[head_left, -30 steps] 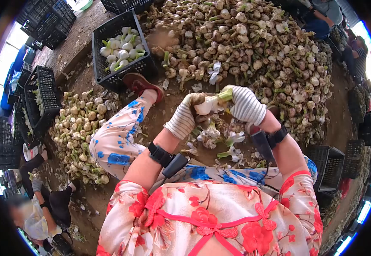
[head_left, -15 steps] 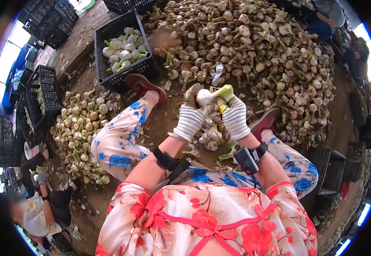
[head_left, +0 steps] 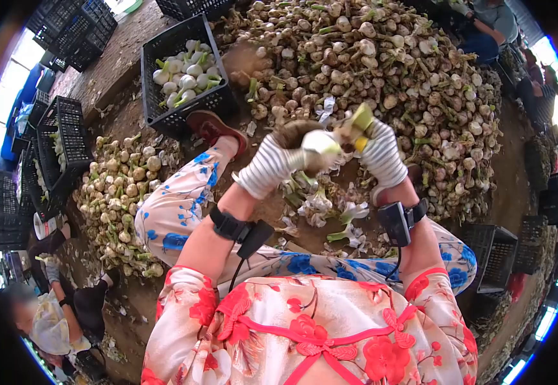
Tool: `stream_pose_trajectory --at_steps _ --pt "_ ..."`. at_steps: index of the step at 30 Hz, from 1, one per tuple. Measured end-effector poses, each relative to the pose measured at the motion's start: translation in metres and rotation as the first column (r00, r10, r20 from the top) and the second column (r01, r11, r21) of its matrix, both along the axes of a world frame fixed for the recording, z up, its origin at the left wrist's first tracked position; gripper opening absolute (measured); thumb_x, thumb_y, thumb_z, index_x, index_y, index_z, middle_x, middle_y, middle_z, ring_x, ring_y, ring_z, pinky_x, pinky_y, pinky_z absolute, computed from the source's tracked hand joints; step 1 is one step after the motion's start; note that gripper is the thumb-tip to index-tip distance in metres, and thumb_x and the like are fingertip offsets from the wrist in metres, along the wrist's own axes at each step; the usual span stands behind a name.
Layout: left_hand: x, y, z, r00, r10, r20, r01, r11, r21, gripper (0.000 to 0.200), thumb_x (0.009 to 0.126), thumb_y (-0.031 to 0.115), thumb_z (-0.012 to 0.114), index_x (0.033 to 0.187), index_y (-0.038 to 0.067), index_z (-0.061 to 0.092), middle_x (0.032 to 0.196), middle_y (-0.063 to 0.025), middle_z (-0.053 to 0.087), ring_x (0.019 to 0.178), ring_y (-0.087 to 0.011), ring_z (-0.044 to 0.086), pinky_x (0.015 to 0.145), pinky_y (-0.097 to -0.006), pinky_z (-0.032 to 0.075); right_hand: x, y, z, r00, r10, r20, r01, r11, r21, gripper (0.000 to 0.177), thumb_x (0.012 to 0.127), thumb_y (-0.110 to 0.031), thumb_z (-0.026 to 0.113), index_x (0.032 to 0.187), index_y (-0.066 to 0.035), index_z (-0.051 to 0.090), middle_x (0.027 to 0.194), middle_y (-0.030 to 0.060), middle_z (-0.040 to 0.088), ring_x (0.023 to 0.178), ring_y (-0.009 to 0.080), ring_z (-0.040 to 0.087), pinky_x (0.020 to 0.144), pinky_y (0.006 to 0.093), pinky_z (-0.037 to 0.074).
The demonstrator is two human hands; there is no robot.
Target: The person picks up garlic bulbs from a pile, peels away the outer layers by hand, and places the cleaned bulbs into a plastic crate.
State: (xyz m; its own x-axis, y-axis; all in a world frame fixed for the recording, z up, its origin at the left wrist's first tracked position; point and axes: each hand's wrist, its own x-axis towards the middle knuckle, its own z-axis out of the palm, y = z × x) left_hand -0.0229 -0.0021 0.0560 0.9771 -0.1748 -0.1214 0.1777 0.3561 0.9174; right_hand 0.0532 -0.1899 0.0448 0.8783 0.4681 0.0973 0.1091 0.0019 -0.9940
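The big garlic pile fills your view from twelve to two o'clock. At eleven o'clock the black crate holds peeled white bulbs, and a smaller heap lies at nine. Your gloved left hand is curled tight around a garlic bulb, raised at centre before the pile. Your right hand, at its three o'clock, is closed on the bulb's green stalk.

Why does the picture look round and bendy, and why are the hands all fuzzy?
Head view: a fisheye lens bends everything into a circle with black corners; the left hand, right hand and the garlic they grip are smeared with blur, while the pile behind is sharp; daylight glares white at the left and right edges.
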Motion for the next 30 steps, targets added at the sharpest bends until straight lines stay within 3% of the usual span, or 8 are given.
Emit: stream_pose_trajectory --at_steps 4,5,12,22,24,25,27,30 --pt "-0.010 -0.012 -0.022 0.986 -0.164 -0.029 0.158 0.976 -0.149 0.061 0.068 0.014 0.070 0.122 0.003 0.043 0.111 -0.0079 0.054 0.097 -0.0172 0.054 0.084 -0.0309 0.045 0.006 -0.005 -0.014 0.998 0.031 0.059 -0.021 0.986 -0.164 0.021 0.081 -0.008 0.060 0.100 0.000 0.059 0.083 0.0001 0.061 0.074 0.0057 0.053 0.069 0.0206 0.045" --pt "-0.006 -0.009 -0.025 0.984 -0.178 -0.032 0.169 0.967 -0.189 0.064 0.070 0.017 0.068 0.125 0.003 0.040 0.113 -0.0083 0.053 0.098 -0.0179 0.054 0.084 -0.0316 0.046 0.004 -0.003 -0.017 0.987 0.008 -0.158 0.002 0.998 0.060 0.022 0.081 -0.009 0.060 0.100 0.001 0.058 0.087 0.0013 0.061 0.077 0.0065 0.054 0.071 0.0205 0.045" --pt "-0.008 0.003 -0.079 0.980 0.045 -0.195 -0.142 0.842 -0.520 0.041 0.079 0.017 0.055 0.117 0.003 0.045 0.105 -0.0119 0.056 0.092 -0.0214 0.057 0.078 -0.0406 0.050 -0.018 0.001 -0.012 0.961 -0.042 -0.272 0.092 0.981 0.172 0.017 0.082 -0.009 0.059 0.095 0.002 0.058 0.085 0.0039 0.061 0.076 0.0089 0.057 0.069 0.0218 0.046" --pt "0.001 0.001 -0.054 0.861 0.429 -0.272 -0.502 0.802 -0.324 0.016 0.084 0.012 0.055 0.097 0.002 0.056 0.092 -0.0087 0.060 0.082 -0.0173 0.059 0.071 -0.0292 0.051 -0.028 0.012 -0.022 0.990 -0.115 -0.085 0.111 0.992 -0.059 0.011 0.081 0.000 0.053 0.091 0.001 0.059 0.078 0.0017 0.061 0.070 0.0084 0.054 0.065 0.0221 0.044" --pt "0.004 -0.002 -0.048 0.857 0.482 -0.181 -0.514 0.815 -0.267 0.019 0.082 0.014 0.059 0.096 0.001 0.060 0.089 -0.0058 0.061 0.075 -0.0125 0.058 0.066 -0.0241 0.049 0.002 -0.016 -0.104 0.956 -0.214 0.200 0.278 0.877 -0.392 0.013 0.080 -0.004 0.054 0.091 -0.001 0.059 0.078 0.0082 0.064 0.066 0.0145 0.057 0.059 0.0258 0.046" --pt "0.007 0.003 -0.059 0.888 0.426 -0.175 -0.460 0.825 -0.328 0.020 0.083 0.014 0.058 0.098 0.001 0.059 0.091 -0.0056 0.061 0.078 -0.0126 0.058 0.068 -0.0240 0.048 0.000 -0.026 -0.114 0.929 -0.064 0.364 0.305 0.689 -0.658 0.024 0.077 -0.022 0.058 0.093 -0.004 0.059 0.077 0.0199 0.061 0.069 0.0324 0.060 0.061 0.0384 0.048" --pt "0.006 0.004 -0.054 0.890 0.425 -0.166 -0.454 0.786 -0.419 0.019 0.083 0.014 0.058 0.097 0.001 0.059 0.091 -0.0059 0.061 0.080 -0.0130 0.058 0.069 -0.0241 0.048 0.002 -0.044 -0.122 0.889 0.413 -0.200 -0.246 0.060 -0.967 0.039 0.071 -0.032 0.063 0.099 -0.006 0.058 0.084 0.0200 0.062 0.079 0.0348 0.059 0.071 0.0379 0.048" --pt "0.007 0.004 -0.053 0.875 0.426 -0.230 -0.484 0.780 -0.397 0.019 0.082 0.014 0.059 0.097 0.001 0.060 0.090 -0.0060 0.061 0.078 -0.0141 0.059 0.069 -0.0253 0.049 -0.015 -0.041 -0.103 0.941 0.329 -0.084 -0.259 0.536 -0.804 0.054 0.067 -0.034 0.067 0.108 -0.002 0.052 0.097 0.0203 0.059 0.089 0.0315 0.058 0.079 0.0339 0.045"
